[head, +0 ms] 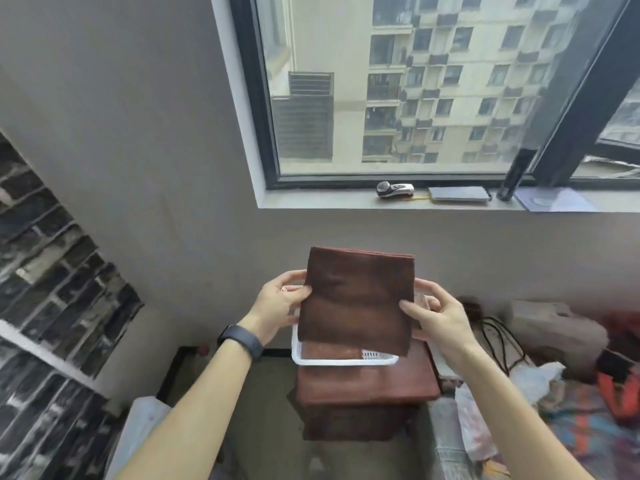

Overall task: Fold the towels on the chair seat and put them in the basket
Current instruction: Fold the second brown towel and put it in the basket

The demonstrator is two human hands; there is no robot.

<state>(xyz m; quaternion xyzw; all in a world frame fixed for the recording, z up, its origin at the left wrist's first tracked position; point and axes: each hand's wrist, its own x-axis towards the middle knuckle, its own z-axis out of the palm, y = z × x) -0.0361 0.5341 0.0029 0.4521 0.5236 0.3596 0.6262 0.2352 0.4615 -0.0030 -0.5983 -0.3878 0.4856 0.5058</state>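
A folded dark brown towel (pixel 356 296) hangs in the air, held flat between both hands. My left hand (pixel 277 306) grips its left edge and my right hand (pixel 438 320) grips its right edge. Right below the towel stands a white plastic basket (pixel 346 360); only its near rim and left wall show, the rest is hidden behind the towel. The basket rests on a reddish-brown seat (pixel 367 382), over whose front edge more brown cloth (pixel 349 420) hangs. My left wrist wears a dark band (pixel 240 341).
A window sill (pixel 346 201) above holds a shaver (pixel 394 190), a flat grey case (pixel 459 195) and paper. To the right lie a grey bag (pixel 554 330), black cables (pixel 498 341), plastic bags and colourful bedding (pixel 595 438). A dark brick-pattern wall (pixel 52 271) is at the left.
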